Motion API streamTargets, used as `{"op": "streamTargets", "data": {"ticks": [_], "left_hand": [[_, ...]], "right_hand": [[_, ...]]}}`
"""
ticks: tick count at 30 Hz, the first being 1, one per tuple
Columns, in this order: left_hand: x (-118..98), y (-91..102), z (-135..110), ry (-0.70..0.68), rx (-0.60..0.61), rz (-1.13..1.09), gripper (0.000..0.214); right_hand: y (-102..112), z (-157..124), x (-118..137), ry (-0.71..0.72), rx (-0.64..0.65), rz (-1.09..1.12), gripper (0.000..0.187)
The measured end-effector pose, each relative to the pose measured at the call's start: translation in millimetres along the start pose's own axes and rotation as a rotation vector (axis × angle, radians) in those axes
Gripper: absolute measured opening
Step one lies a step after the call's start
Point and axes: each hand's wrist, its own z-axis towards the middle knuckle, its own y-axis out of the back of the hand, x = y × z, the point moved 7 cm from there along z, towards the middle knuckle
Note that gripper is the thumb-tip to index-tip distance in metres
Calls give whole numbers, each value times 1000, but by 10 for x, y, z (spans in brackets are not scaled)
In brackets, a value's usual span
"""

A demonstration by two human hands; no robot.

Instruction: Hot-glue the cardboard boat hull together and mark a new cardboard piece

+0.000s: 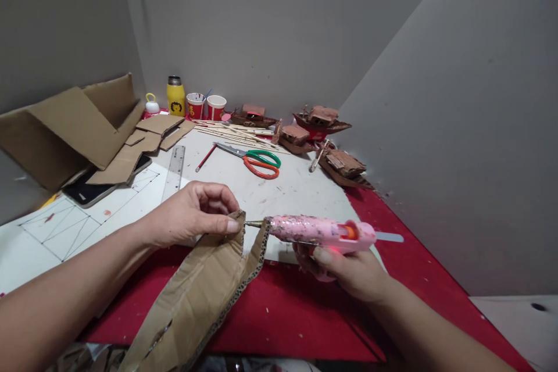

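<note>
My left hand (200, 215) pinches the upper end of a long, curved cardboard piece (204, 285) between thumb and fingers. The piece hangs down toward me, and its right edge shows the corrugated layers. Wrapped round the handle of a pink hot glue gun (309, 229) is my right hand (344, 267). The gun points left, and its metal nozzle is at the cardboard's top end, close to my left thumb. A clear glue stick (390, 237) juts from the back of the gun. Whether glue is coming out cannot be made out.
Green-and-orange scissors (257, 163), a red pencil (206, 158) and a clear ruler (174, 168) lie on white board. Behind are thin wooden sticks (235, 133), paper cups (216, 108) and a yellow bottle (175, 97). Several brown model boats (344, 165) stand right; folded cardboard (74, 122) and a phone (93, 189) left.
</note>
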Motion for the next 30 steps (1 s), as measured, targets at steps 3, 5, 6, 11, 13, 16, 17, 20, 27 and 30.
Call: {"op": "streamTargets", "data": {"ticks": [3, 5, 6, 11, 13, 16, 17, 20, 27, 30], "left_hand": [[-1, 8, 2, -5, -4, -2, 18], [1, 9, 2, -5, -4, -7, 18], [2, 6, 2, -4, 0, -7, 17], [-6, 0, 2, -8, 2, 0, 16], [-7, 5, 3, -6, -1, 2, 17], [-8, 9, 5, -9, 0, 4, 18], [-8, 12, 5, -12, -1, 7, 18], [-8, 15, 5, -18, -1, 26, 17], [-39, -3, 9, -35, 5, 64, 15], [-44, -11, 7, -39, 10, 69, 14]], "right_hand": [[-10, 9, 18, 0, 16, -15, 49], [-16, 16, 30, -2, 26, -34, 50], [-17, 19, 38, 2, 29, -42, 51], [-16, 23, 51, 8, 36, -54, 53], [-21, 24, 45, 0, 43, -52, 53], [-21, 23, 37, -1, 50, -47, 52], [-18, 22, 30, -3, 52, -45, 52], [-11, 20, -2, -15, 62, -35, 52], [-40, 43, 37, -13, 113, 5, 46], [-56, 52, 64, -33, 129, 14, 45]]}}
